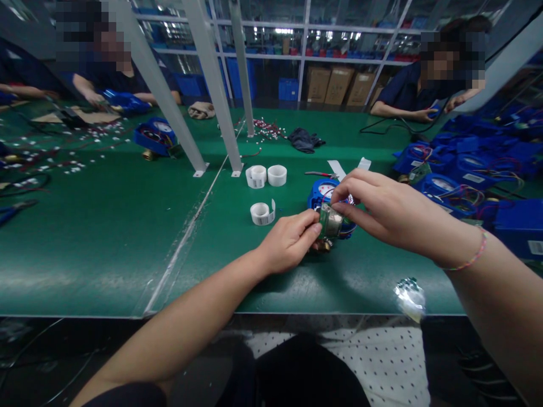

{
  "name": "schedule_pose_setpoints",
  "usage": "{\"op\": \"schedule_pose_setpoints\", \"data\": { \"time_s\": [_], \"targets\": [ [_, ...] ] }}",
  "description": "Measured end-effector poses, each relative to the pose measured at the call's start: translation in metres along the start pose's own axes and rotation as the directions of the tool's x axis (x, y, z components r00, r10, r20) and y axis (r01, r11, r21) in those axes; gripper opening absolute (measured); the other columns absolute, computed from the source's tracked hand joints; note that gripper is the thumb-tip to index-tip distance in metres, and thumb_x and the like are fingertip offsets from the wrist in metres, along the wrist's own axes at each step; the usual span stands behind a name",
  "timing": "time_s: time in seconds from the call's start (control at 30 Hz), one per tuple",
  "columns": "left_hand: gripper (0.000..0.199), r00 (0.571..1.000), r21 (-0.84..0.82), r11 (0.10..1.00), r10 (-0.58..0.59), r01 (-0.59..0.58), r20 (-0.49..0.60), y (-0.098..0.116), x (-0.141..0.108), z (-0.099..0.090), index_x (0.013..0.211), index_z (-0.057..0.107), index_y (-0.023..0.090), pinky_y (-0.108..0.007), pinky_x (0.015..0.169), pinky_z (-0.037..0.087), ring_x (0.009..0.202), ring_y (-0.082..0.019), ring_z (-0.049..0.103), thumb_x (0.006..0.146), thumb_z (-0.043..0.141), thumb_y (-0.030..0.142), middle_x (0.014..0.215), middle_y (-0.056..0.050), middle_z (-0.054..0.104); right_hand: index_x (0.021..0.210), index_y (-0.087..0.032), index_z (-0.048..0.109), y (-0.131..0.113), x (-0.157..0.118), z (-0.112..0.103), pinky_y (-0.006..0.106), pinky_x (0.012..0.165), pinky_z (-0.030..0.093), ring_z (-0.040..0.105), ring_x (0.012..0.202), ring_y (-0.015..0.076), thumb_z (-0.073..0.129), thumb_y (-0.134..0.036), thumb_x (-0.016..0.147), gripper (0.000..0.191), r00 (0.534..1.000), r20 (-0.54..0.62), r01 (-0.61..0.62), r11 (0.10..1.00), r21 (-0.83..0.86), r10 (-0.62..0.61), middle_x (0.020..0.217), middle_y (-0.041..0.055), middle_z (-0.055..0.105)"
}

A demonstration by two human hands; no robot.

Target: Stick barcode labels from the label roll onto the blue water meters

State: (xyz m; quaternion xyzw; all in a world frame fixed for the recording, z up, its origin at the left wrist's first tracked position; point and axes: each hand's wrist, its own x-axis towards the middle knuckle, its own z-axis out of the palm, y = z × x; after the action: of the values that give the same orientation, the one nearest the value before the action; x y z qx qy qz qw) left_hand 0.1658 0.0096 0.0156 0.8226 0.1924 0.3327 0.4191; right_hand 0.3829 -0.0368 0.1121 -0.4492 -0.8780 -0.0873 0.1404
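A green circuit board (pixel 331 221) with a silvery block on its face is gripped along its left edge by my left hand (pixel 292 238), thumb and fingers closed. My right hand (pixel 367 199) pinches at the board's upper right, where thin wires run; exactly what sits between the fingertips is too small to make out. Behind and under the board is a blue round-dialled meter (pixel 319 189), partly hidden by the board and my hands. Its brass fitting (pixel 324 245) shows below.
Rolls of white labels (pixel 262 213) lie left of my hands. Red-handled pliers (pixel 321 174) and white strips (pixel 336 169) lie beyond the meter. Several blue meters (pixel 470 175) crowd the right side. Metal posts (pixel 212 85) rise from the green table (pixel 106 237). Co-workers sit across it.
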Motion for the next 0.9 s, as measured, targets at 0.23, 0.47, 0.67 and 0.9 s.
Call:
{"op": "schedule_pose_setpoints", "data": {
  "time_s": [0.23, 0.47, 0.67, 0.9],
  "targets": [
    [0.025, 0.984, -0.356, 0.921, -0.176, 0.156, -0.023, -0.003, 0.001, 0.001, 0.09, 0.052, 0.02, -0.023, 0.059, 0.056, 0.067, -0.015, 0.072, 0.101, 0.052, 0.042, 0.074, 0.0, 0.07, 0.104, -0.013, 0.06, -0.029, -0.023, 0.009, 0.037, 0.073, 0.048, 0.062, 0.092, 0.027, 0.051, -0.022, 0.104, 0.013, 0.994, -0.109, -0.016, 0.965, -0.262, -0.013, 0.103, 0.0124, 0.062],
    [0.024, 0.974, -0.408, 0.894, -0.221, 0.183, -0.047, -0.009, 0.004, 0.003, 0.09, 0.052, 0.019, -0.019, 0.056, 0.056, 0.065, -0.013, 0.073, 0.1, 0.054, 0.041, 0.077, -0.002, 0.073, 0.107, -0.017, 0.056, -0.077, -0.115, 0.024, 0.034, 0.089, 0.049, 0.062, 0.101, 0.0219, 0.055, -0.017, 0.102, 0.005, 0.945, -0.193, -0.232, 0.957, 0.176, 0.265, 0.108, 0.0095, 0.062],
    [0.022, 0.969, -0.402, 0.897, -0.234, 0.183, -0.083, -0.008, 0.005, 0.007, 0.088, 0.051, 0.019, -0.019, 0.052, 0.054, 0.061, -0.013, 0.071, 0.097, 0.058, 0.038, 0.076, -0.002, 0.073, 0.114, -0.025, 0.054, -0.088, -0.206, 0.03, 0.028, 0.067, 0.053, 0.065, 0.083, 0.018, 0.064, -0.037, 0.098, 0.022, 0.532, -0.045, -0.66, 0.447, 0.604, 0.846, 0.101, 0.0047, 0.065],
    [0.021, 0.963, -0.364, 0.908, -0.255, 0.209, -0.082, -0.006, 0.004, 0.011, 0.088, 0.052, 0.019, -0.02, 0.051, 0.054, 0.06, -0.014, 0.071, 0.095, 0.06, 0.037, 0.075, -0.002, 0.074, 0.119, -0.018, 0.06, -0.047, -0.233, 0.062, 0.035, 0.073, 0.053, 0.066, 0.085, 0.0222, 0.059, -0.047, 0.099, 0.035, 0.491, 0.002, -0.797, 0.448, 0.404, 0.871, 0.097, 0.0081, 0.066]
  ]
}}
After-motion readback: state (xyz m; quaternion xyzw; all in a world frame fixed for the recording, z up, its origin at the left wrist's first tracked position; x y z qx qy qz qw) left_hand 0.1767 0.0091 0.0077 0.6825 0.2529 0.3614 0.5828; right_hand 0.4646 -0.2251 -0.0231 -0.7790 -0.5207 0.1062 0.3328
